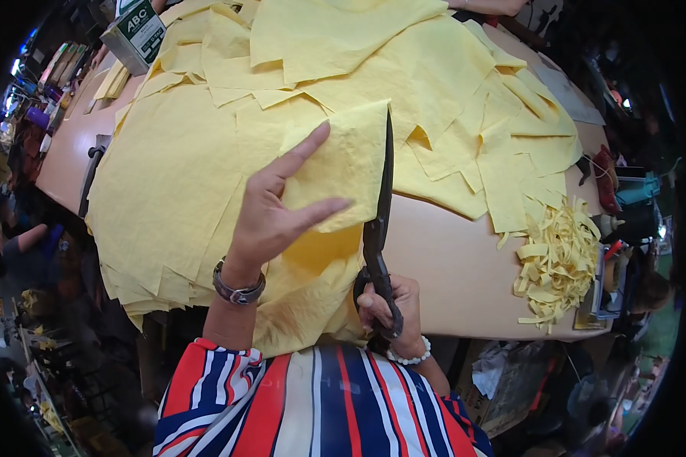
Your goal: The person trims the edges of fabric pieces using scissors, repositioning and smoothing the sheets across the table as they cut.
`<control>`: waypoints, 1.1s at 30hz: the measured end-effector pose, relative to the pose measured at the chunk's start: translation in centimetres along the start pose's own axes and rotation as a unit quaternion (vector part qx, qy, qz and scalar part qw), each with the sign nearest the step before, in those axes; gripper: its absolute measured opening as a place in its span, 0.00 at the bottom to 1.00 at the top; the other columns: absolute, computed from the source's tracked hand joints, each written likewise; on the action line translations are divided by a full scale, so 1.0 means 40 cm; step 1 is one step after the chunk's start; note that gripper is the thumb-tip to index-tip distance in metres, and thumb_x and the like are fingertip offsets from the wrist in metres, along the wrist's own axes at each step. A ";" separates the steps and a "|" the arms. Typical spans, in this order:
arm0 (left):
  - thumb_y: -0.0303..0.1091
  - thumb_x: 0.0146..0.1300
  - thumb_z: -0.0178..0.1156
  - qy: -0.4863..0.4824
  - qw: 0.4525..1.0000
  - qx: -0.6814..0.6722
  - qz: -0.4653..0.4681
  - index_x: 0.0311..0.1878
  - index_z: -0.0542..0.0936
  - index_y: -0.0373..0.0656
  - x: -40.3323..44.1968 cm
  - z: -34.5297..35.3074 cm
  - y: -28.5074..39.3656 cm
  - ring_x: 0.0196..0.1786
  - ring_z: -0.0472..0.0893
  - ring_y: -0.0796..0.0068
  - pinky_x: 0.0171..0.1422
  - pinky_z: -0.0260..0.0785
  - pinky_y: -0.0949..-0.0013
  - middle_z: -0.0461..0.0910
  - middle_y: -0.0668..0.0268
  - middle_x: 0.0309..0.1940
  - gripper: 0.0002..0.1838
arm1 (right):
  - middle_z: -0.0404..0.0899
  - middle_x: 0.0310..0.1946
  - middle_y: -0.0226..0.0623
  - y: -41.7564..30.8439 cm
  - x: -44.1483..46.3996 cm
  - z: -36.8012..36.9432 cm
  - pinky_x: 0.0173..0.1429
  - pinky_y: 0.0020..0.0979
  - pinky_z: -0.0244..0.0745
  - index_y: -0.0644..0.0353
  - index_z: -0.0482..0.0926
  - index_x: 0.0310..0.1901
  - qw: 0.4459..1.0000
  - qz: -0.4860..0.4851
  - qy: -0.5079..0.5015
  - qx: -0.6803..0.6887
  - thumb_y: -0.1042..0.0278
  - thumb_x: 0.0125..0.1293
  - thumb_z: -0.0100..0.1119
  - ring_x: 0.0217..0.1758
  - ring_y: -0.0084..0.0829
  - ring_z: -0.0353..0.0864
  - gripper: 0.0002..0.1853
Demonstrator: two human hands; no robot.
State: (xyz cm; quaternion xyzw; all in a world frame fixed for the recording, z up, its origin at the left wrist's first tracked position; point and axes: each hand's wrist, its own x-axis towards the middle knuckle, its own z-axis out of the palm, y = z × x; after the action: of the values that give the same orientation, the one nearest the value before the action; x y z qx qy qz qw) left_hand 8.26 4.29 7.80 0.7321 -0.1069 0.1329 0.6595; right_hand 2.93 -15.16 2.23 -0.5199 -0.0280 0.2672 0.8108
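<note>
Large black shears (375, 238) point away from me, with my right hand (405, 303) closed around their handles. The blades lie along the right edge of a yellow sheet (347, 164), which looks like soft leather or thick cloth. My left hand (263, 213) rests over this sheet, thumb and index finger spread wide apart. Its other fingers are mostly hidden. Below the hand, part of the yellow material folds down over the table's front edge toward my lap.
Overlapping yellow sheets (168, 175) cover much of the table (442, 266). A heap of thin yellow offcut strips (556, 263) lies at the right. A green and white ABC can (136, 34) stands at the back left. Another person's arm (492, 6) shows at the far side.
</note>
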 end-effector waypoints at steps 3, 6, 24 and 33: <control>0.20 0.52 0.62 0.037 0.991 -0.087 -0.093 0.59 0.68 0.34 0.029 -0.040 -0.009 0.51 0.76 0.76 0.54 0.68 0.76 0.73 0.58 0.54 0.28 | 0.70 0.12 0.27 -0.004 -0.006 0.000 0.17 0.18 0.59 0.62 0.72 0.23 1.000 0.011 0.001 -0.016 0.70 0.55 0.66 0.12 0.16 0.67 0.12; 0.20 0.52 0.62 0.004 0.989 -0.122 -0.083 0.59 0.69 0.35 0.057 -0.080 -0.028 0.48 0.77 0.79 0.51 0.69 0.79 0.75 0.59 0.51 0.28 | 0.69 0.11 0.27 -0.004 -0.002 -0.004 0.17 0.17 0.58 0.62 0.72 0.22 0.999 0.036 0.002 -0.032 0.70 0.55 0.66 0.12 0.15 0.67 0.12; 0.15 0.50 0.60 0.016 0.999 -0.005 0.028 0.66 0.56 0.35 0.050 -0.003 -0.020 0.56 0.71 0.76 0.58 0.66 0.74 0.67 0.57 0.59 0.39 | 0.73 0.21 0.28 0.033 0.010 -0.049 0.28 0.17 0.64 0.65 0.74 0.30 0.998 -0.016 -0.055 0.013 0.58 0.43 0.73 0.24 0.16 0.71 0.21; 0.19 0.50 0.62 0.010 1.000 -0.015 0.024 0.66 0.57 0.33 0.029 -0.001 -0.016 0.67 0.59 0.71 0.68 0.51 0.72 0.60 0.55 0.65 0.38 | 0.72 0.24 0.28 0.025 0.032 -0.029 0.30 0.17 0.67 0.65 0.75 0.30 0.998 -0.033 -0.042 0.028 0.58 0.43 0.74 0.25 0.17 0.72 0.21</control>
State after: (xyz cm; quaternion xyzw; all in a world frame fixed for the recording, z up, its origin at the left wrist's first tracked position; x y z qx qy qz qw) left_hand 9.56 4.43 7.59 0.7177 -0.1198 0.1547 0.6683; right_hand 4.01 -15.21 0.56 -0.4841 -0.0720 0.2625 0.8316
